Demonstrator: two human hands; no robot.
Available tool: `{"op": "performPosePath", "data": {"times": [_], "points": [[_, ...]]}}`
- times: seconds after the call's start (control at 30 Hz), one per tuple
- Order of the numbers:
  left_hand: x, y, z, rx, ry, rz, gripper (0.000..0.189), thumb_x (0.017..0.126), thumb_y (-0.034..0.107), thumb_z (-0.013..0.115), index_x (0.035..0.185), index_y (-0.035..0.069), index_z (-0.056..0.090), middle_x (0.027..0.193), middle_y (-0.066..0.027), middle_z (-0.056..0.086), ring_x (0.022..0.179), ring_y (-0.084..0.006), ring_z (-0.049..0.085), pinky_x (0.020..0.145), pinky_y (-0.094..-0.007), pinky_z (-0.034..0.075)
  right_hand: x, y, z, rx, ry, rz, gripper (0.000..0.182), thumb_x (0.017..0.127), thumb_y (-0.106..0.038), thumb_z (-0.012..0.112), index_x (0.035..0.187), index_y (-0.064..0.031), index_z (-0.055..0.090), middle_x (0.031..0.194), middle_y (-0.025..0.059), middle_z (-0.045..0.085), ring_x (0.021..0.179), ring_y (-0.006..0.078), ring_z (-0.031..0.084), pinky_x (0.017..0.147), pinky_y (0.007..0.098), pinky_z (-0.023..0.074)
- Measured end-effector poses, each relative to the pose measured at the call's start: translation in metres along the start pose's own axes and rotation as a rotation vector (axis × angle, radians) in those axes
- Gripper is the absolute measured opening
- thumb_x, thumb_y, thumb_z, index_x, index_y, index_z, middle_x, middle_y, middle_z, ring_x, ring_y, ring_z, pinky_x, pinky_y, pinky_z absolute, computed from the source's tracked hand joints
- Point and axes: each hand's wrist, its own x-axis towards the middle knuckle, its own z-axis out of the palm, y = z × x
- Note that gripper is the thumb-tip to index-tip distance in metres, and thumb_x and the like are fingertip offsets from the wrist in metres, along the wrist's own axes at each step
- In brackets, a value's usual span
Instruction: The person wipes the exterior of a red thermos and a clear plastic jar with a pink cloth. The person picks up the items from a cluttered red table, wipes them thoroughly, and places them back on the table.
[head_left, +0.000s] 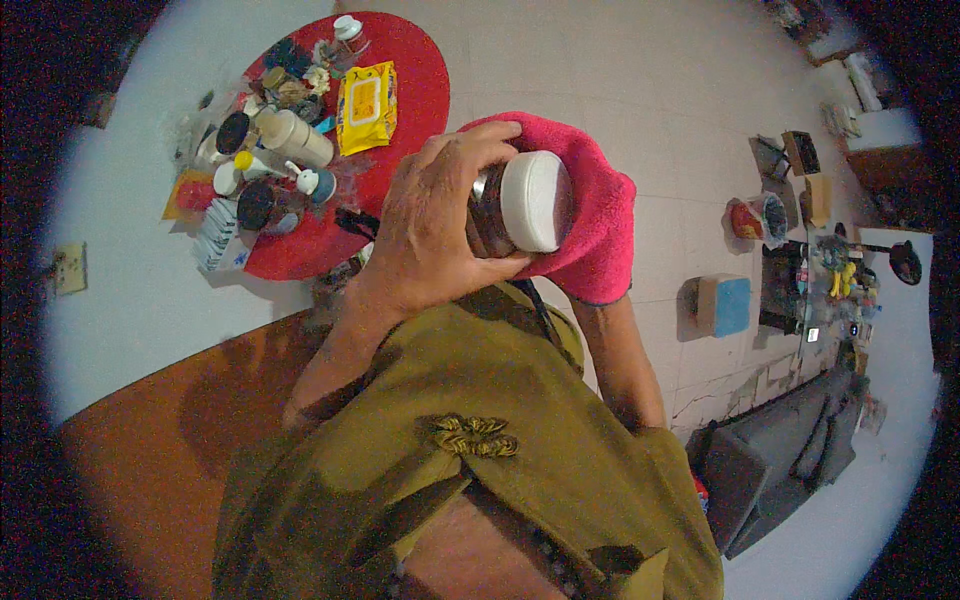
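Note:
In front of my chest, my left hand (439, 217) grips a dark jar (489, 214) with a white lid (534, 201), fingers over its top side and thumb beneath. A bright pink cloth (600, 217) lies around the lid's far and right sides. My right hand is hidden under this cloth; only the wrist and forearm show below it, so its finger pose cannot be seen.
To the left, a round red table (412, 67) bears bottles, jars and a yellow wipes pack (367, 107). A blue-topped stool (731, 305), a red bin (754, 217) and a grey couch (772, 457) stand at the right.

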Motion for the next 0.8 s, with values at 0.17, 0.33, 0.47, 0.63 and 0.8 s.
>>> {"op": "performPosePath", "data": {"times": [0.17, 0.33, 0.47, 0.63, 0.8], "points": [[0.003, -0.003, 0.001, -0.012, -0.049, -0.053, 0.081, 0.046, 0.02, 0.08, 0.118, 0.007, 0.045, 0.116, -0.0119, 0.046, 0.11, -0.0291, 0.045, 0.092, -0.0386, 0.037, -0.007, 0.012, 0.004, -0.018, -0.036, 0.011, 0.053, 0.051, -0.012, 0.071, 0.101, -0.0049, 0.056, 0.1, 0.0127, 0.059, 0.092, 0.0233, 0.056, 0.083, 0.0313, 0.0421], [-0.005, -0.013, 0.012, -0.162, 0.038, -0.065, 0.08, 0.047, 0.018, 0.08, 0.118, 0.008, 0.045, 0.117, -0.0125, 0.048, 0.109, -0.0287, 0.047, 0.091, -0.0383, 0.039, -0.01, 0.017, 0.0, -0.08, -0.166, 0.02, 0.048, 0.054, -0.012, 0.068, 0.1, -0.0054, 0.056, 0.102, 0.0133, 0.057, 0.094, 0.0252, 0.054, 0.084, 0.032, 0.0408], [-0.008, -0.012, 0.016, -0.195, 0.103, -0.098, 0.079, 0.048, 0.017, 0.081, 0.118, 0.009, 0.045, 0.113, -0.0112, 0.053, 0.104, -0.0301, 0.051, 0.09, -0.0393, 0.04, -0.01, 0.011, -0.011, -0.144, -0.281, 0.01, 0.044, 0.057, -0.012, 0.066, 0.1, -0.0058, 0.056, 0.104, 0.0138, 0.056, 0.095, 0.0268, 0.053, 0.085, 0.0326, 0.0398], [-0.007, -0.018, 0.02, -0.089, 0.086, -0.001, 0.078, 0.047, 0.017, 0.08, 0.117, 0.008, 0.046, 0.113, -0.0114, 0.053, 0.104, -0.0303, 0.051, 0.089, -0.0404, 0.04, -0.005, 0.008, -0.014, -0.211, -0.33, -0.026, 0.04, 0.061, -0.012, 0.063, 0.1, -0.0062, 0.056, 0.106, 0.0144, 0.055, 0.098, 0.0287, 0.051, 0.087, 0.0333, 0.0384], [-0.002, -0.018, 0.024, -0.015, 0.079, 0.058, 0.079, 0.045, 0.015, 0.079, 0.117, 0.009, 0.046, 0.113, -0.0112, 0.053, 0.105, -0.0304, 0.051, 0.089, -0.041, 0.04, -0.001, 0.011, -0.011, -0.29, -0.334, -0.068, 0.035, 0.064, -0.012, 0.06, 0.099, -0.0067, 0.056, 0.108, 0.015, 0.053, 0.1, 0.0306, 0.05, 0.089, 0.0341, 0.0371]]}}
